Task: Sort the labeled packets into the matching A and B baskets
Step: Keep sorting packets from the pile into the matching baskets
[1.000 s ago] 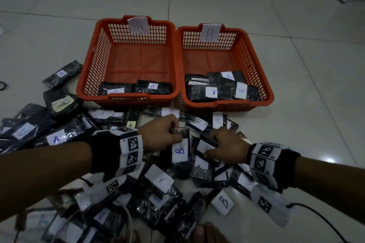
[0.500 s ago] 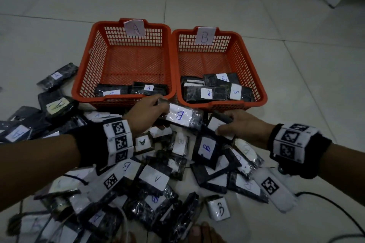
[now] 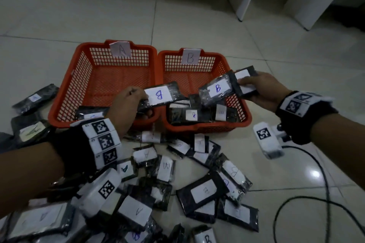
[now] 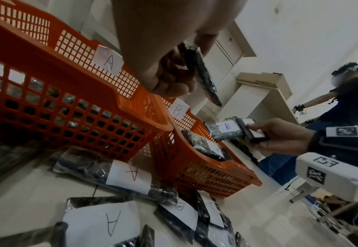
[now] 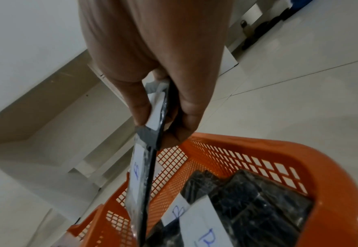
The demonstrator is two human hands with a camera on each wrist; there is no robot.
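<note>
Pale glossy floor tiles [image 3: 197, 16] carry two orange plastic mesh baskets side by side, the A-tagged basket [image 3: 65, 92] on the left and the B-tagged basket [image 3: 240, 96] on the right, with a loose heap of black plastic-wrapped packets [image 3: 203, 191] bearing white paper labels in front. From the head view, the left hand [image 3: 126, 108] pinches a flat B-labelled packet [image 3: 160, 95] over the seam between the baskets. The right hand [image 3: 262, 89] clamps two packets together, a B-labelled one [image 3: 216, 89] and another whose label is hidden [image 3: 245, 82], above the B basket.

Left wrist view: fingers [image 4: 167, 86] curl round the packet's end [image 4: 203, 78], seen edge-on and thin.

Right wrist view: thumb and fingers [image 5: 140, 103] squeeze both packets [image 5: 142, 175], which hang over B packets already inside.

These look light, slightly floppy and slick-wrapped; gripping an end firmly should do.
</note>
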